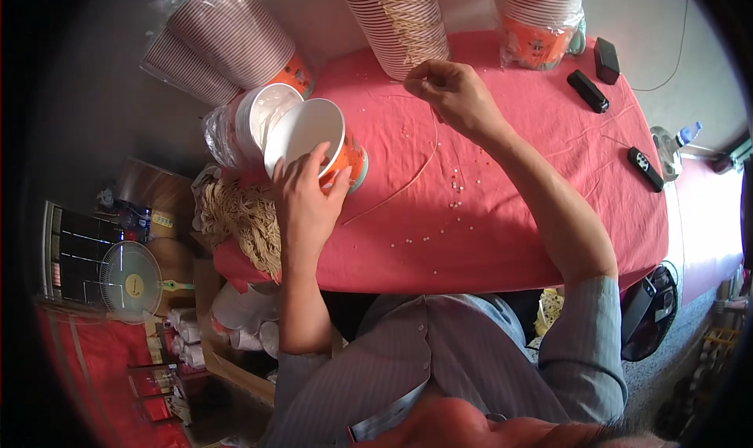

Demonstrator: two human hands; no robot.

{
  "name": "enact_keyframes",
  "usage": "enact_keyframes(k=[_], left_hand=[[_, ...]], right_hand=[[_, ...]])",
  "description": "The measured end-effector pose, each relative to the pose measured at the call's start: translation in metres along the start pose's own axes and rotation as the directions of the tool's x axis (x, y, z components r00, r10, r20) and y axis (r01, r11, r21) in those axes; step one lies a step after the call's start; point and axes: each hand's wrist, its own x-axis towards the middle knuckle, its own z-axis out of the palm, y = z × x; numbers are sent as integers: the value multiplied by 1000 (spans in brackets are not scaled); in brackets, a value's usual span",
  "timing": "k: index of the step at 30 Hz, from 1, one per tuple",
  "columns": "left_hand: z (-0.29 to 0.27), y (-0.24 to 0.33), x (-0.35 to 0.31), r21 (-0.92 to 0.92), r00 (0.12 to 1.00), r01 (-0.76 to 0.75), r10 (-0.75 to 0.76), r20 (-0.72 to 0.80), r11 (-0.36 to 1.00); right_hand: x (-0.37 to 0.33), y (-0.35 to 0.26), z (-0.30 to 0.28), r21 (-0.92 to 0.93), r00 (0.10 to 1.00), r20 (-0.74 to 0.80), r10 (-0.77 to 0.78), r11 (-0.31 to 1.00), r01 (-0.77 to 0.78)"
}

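My left hand (307,195) grips the near rim of a paper bucket (310,130), white inside and orange outside, tilted toward me. Its fingers reach over the rim and the thumb lies along the outer wall. Farther right, my right hand (459,99) is raised with thumb and fingertips pinched, close to a tall stack of buckets (376,25). Whatever is in the pinch is too small to make out. A thin reddish cord (408,185) curves across the cloth from below that hand toward the bucket. Plaited tan cords (408,29) hang on the stack.
A pink cloth (486,244) covers the table, with small white bits scattered on it. At the left edge lies a heap of tan cords (235,221). Wrapped bucket stacks stand back left (235,32) and back right (541,17). Dark small devices (588,91) lie at right.
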Motion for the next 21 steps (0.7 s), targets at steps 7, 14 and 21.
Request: enact_keyframes(k=[7, 14, 21], left_hand=[[2, -18, -4, -285, 971, 239, -226, 80, 928], [-33, -34, -11, -677, 944, 316, -294, 152, 664], [-36, -38, -19, -715, 935, 338, -306, 180, 612]], right_hand=[[2, 9, -2, 74, 998, 37, 54, 996, -56], [-3, 11, 3, 81, 991, 101, 87, 992, -96], [-16, -2, 28, 171, 982, 177, 63, 981, -94]])
